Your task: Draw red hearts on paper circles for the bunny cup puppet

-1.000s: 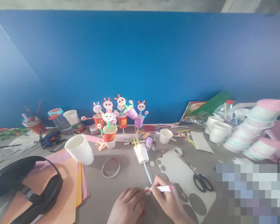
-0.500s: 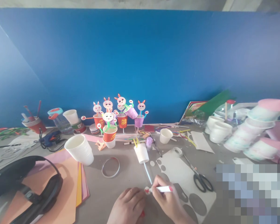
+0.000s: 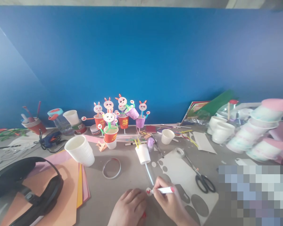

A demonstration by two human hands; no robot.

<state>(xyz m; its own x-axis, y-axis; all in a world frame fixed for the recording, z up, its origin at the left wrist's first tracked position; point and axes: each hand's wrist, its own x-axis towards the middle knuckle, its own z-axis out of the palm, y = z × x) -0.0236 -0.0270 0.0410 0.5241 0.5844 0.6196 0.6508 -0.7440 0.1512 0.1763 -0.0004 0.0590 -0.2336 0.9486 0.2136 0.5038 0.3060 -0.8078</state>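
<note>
My right hand (image 3: 166,199) is closed around a white marker (image 3: 165,190) with a red end, its tip pointing left at a small white paper disc (image 3: 149,191). The disc lies on the table and bears a red heart-like mark. Beside it my left hand (image 3: 129,205) rests with fingers curled; a small red piece (image 3: 144,215), like a marker cap, shows under them, mostly hidden. Just beyond the hands, a white paper cup (image 3: 143,153) stands tilted, with a pale blue straw (image 3: 149,174) coming from it towards the disc and yellow strips at its other end.
Several rabbit-faced cup figures (image 3: 110,135) stand at the back. Left are stacked white cups (image 3: 81,150), a tape ring (image 3: 111,168), coloured paper (image 3: 68,188) and a black headset (image 3: 30,188). Right are scissors (image 3: 205,183), a cut-out white sheet (image 3: 179,172) and painted cups (image 3: 245,136).
Almost nothing differs. The marker's tip and right hand stay at the disc with at most a slight shift, and the camera view has tilted very slightly.
</note>
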